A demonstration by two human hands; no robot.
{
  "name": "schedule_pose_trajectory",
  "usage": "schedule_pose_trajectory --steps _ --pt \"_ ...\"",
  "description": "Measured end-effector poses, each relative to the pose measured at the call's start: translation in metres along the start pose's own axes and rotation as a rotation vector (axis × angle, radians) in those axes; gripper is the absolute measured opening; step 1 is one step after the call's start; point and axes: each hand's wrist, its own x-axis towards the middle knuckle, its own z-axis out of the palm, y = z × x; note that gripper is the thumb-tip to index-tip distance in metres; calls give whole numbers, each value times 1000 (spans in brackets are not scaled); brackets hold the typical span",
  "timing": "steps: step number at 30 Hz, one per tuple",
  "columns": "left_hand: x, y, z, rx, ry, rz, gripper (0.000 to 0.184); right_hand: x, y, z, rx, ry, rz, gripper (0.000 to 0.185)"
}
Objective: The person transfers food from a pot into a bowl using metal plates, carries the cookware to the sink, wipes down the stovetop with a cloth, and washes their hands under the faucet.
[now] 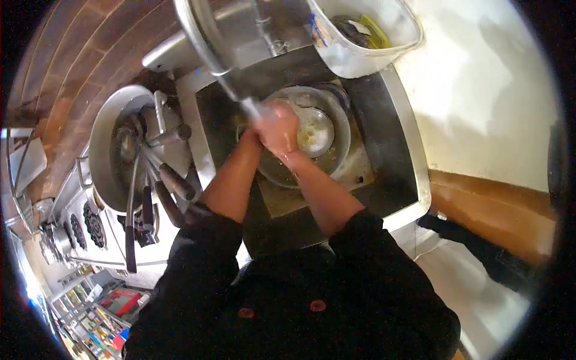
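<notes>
Both of my hands meet under the faucet spout over a sink. My right hand lies over my left hand, which is mostly hidden beneath it; the fingers of both are blurred by motion and water. Below them in the sink stands a large round metal basin. In that basin is a smaller bowl with whitish, foamy liquid, just right of my hands.
A white plastic tub with a green-yellow item stands on the sink's back right edge. Left of the sink, a large pot holds several long-handled utensils, beside stove burners. A pale wall rises on the right.
</notes>
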Motion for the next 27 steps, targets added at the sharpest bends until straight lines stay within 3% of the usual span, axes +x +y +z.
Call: schedule_pose_trajectory --steps 1,3,4,5,6,7,9,10,12,13,16,17,18,19,20,22,23,24,26,27 --pt "2 5 -2 188 10 39 25 -2 21 -7 -357 -315 -28 19" --pt "13 22 0 574 21 128 30 14 54 -36 -358 -381 439 31" --pt "25 28 3 567 25 145 30 15 87 -49 -549 -377 454 41" --pt "43 29 7 1060 -222 327 28 26 86 -73 -460 -520 533 53" --pt "53 29 12 1542 -472 504 31 29 74 -84 -475 -530 513 53" --pt "55 33 20 1517 -454 517 31 30 63 -95 -274 -564 416 54" --pt "56 45 41 1776 -591 225 30 36 72 -92 207 -616 269 58" --pt "51 50 49 1745 -588 252 30 29 91 -85 174 -629 255 58" --pt "35 55 60 1649 -533 211 29 19 120 -79 -55 -584 473 47" --pt "42 43 58 1742 -400 429 24 17 123 -77 -65 -585 476 47" --pt "21 70 36 1750 -464 439 26 18 125 -49 216 -544 550 34" --pt "14 72 10 1667 -544 723 32 33 114 -38 2 -635 239 29" --pt "7 68 -10 1685 -552 721 32 47 93 -33 -220 -705 -79 26" --pt "-1 56 -29 1297 -396 723 35 56 57 -24 -410 -751 102 22" --pt "-7 38 -41 900 -240 699 40 57 37 -18 -409 -745 107 22" --pt "1 -21 -60 904 108 863 52 58 4 -6 -321 -818 65 21" --pt "19 -43 -75 967 108 623 47 59 -17 -4 -258 -833 145 21" --pt "22 -36 -80 949 137 623 47 56 -17 -1 -262 -860 126 21" --pt "26 -24 -82 899 -39 621 42 52 -6 -12 241 -446 522 19" --pt "35 -27 -83 751 17 403 35 51 -9 -24 450 -292 636 19"
